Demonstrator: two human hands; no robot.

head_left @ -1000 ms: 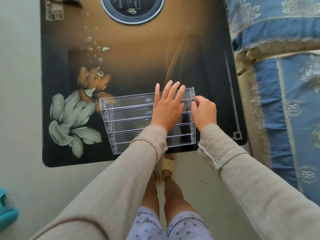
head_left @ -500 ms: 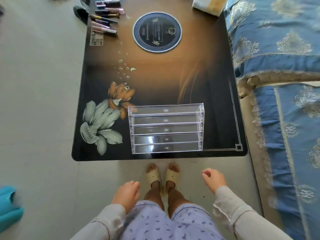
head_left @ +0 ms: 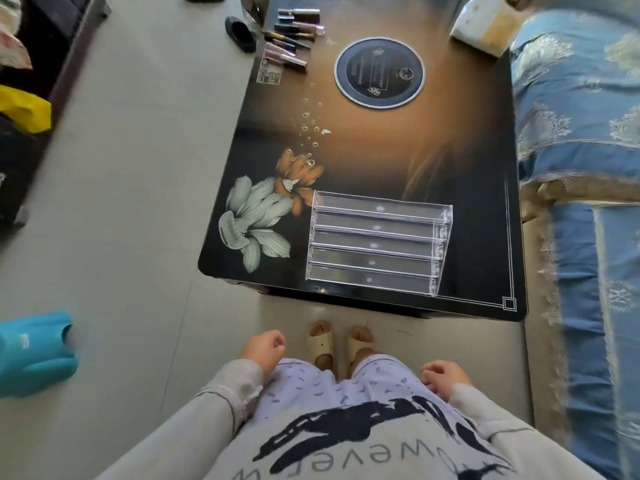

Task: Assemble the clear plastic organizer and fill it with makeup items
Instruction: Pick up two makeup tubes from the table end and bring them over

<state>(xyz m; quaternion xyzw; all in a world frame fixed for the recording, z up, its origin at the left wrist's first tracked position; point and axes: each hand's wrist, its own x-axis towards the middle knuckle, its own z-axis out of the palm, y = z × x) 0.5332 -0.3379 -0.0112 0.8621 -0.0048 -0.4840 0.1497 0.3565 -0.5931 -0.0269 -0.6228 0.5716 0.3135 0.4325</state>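
Observation:
The clear plastic organizer [head_left: 375,242], a stepped rack of several empty tiers, stands near the front edge of the dark flower-printed table [head_left: 381,147]. Several slim makeup tubes [head_left: 294,36] lie in a row at the table's far left corner, with a black case [head_left: 240,33] beside them. My left hand [head_left: 264,349] hangs by my left thigh with fingers loosely curled and nothing in it. My right hand [head_left: 445,377] rests at my right hip, also loosely curled and holding nothing. Both hands are well back from the table.
A round black disc [head_left: 379,72] sits at the table's far middle, a white and yellow pack [head_left: 485,26] at its far right corner. A blue patterned sofa [head_left: 581,168] runs along the right. A turquoise object [head_left: 33,355] lies on the floor at left.
Both hands have let go of the organizer and dropped to my sides. I have straightened up, so the whole table and the makeup tubes have come into view.

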